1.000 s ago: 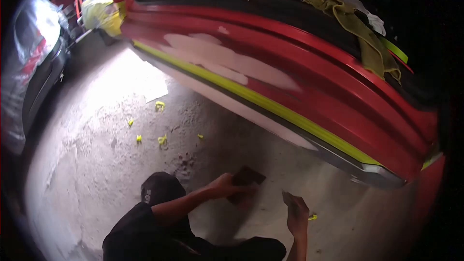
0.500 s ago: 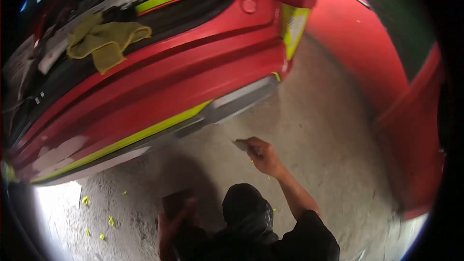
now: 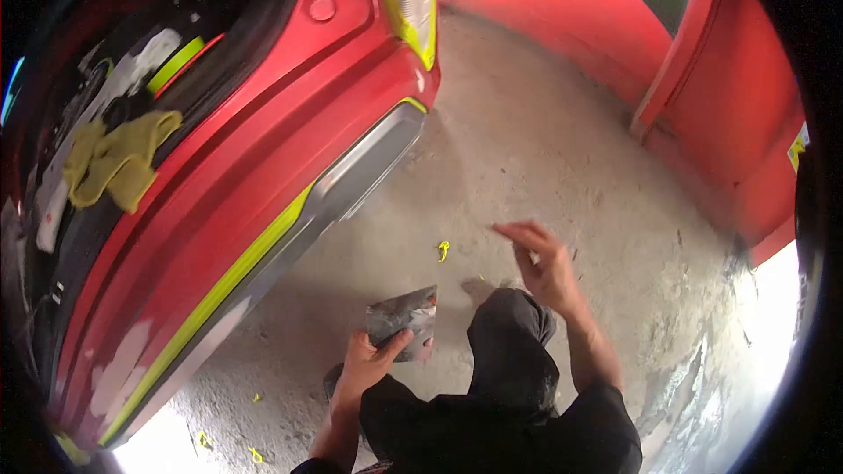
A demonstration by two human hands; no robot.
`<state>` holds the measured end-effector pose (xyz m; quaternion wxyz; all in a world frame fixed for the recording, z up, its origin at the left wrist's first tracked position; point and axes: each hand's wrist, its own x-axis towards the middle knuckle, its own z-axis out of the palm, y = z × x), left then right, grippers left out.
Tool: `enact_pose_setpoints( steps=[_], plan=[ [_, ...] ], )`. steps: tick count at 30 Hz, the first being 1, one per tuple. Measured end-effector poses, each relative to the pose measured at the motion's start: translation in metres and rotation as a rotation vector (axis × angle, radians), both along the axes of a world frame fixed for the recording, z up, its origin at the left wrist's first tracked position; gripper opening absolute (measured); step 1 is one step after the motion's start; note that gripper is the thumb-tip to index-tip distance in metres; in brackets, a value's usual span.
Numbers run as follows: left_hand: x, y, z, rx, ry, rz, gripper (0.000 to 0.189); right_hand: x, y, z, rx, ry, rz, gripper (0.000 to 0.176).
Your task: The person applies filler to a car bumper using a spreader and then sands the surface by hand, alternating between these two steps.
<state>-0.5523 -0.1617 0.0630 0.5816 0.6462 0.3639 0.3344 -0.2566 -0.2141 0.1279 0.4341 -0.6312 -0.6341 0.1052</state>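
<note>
My left hand (image 3: 367, 362) is closed on a flat grey rectangular plate (image 3: 397, 323), thumb across its face. The plate is tilted and carries pale and dark smears. Over the floor to the right, my right hand (image 3: 549, 270) is raised with its fingers bent together. A thin edge shows at its fingertips, apparently a small flat scraper seen almost edge-on; motion blurs it. Both hands are apart from the red car's rear bumper (image 3: 255, 180), which has pale filler patches (image 3: 118, 373) at its lower left end.
Yellow-green tape (image 3: 237, 278) runs along the bumper and around the tail light (image 3: 417, 17). A yellowish cloth (image 3: 118, 162) lies on the boot edge. Scraps of yellow tape (image 3: 443, 251) dot the concrete floor (image 3: 527, 149). Red car panels (image 3: 702, 114) stand at right.
My view has turned, so the car appears steeper and further left. My left hand has raised the plate into clearer view. The right hand has turned, and its scraper now shows less.
</note>
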Motion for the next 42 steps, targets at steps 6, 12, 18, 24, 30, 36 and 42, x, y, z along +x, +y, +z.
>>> enact_pose_setpoints(
  steps=[6, 12, 18, 24, 30, 36, 42],
  plan=[
    [0.055, 0.045, -0.123, 0.010, 0.287, -0.139, 0.026, 0.062, 0.053, -0.067, -0.081, 0.075, 0.148, 0.049],
    [0.051, 0.086, -0.152, -0.369, 0.678, -0.121, 0.056, 0.094, 0.155, -0.097, -0.245, 0.132, 0.778, 0.054],
    [0.006, 0.018, -0.127, -0.417, 0.826, 0.513, 0.051, 0.034, 0.229, -0.066, -0.328, 0.029, 1.635, 0.048],
    [0.062, -0.079, -0.048, -0.407, 0.056, 1.281, 0.029, -0.023, 0.238, -0.022, -0.202, -0.099, 2.061, 0.047],
    [0.126, -0.034, -0.068, -0.202, -0.391, 1.378, 0.028, 0.096, 0.245, -0.095, -0.350, -0.181, 1.560, 0.036],
    [0.206, -0.026, -0.131, -0.203, -1.197, 1.354, 0.032, 0.141, 0.220, -0.173, -0.542, -0.093, 0.952, 0.030],
    [0.237, -0.039, -0.103, -0.087, -1.286, 1.285, 0.032, 0.101, 0.159, -0.086, 0.064, -0.063, 1.346, 0.042]
  ],
)
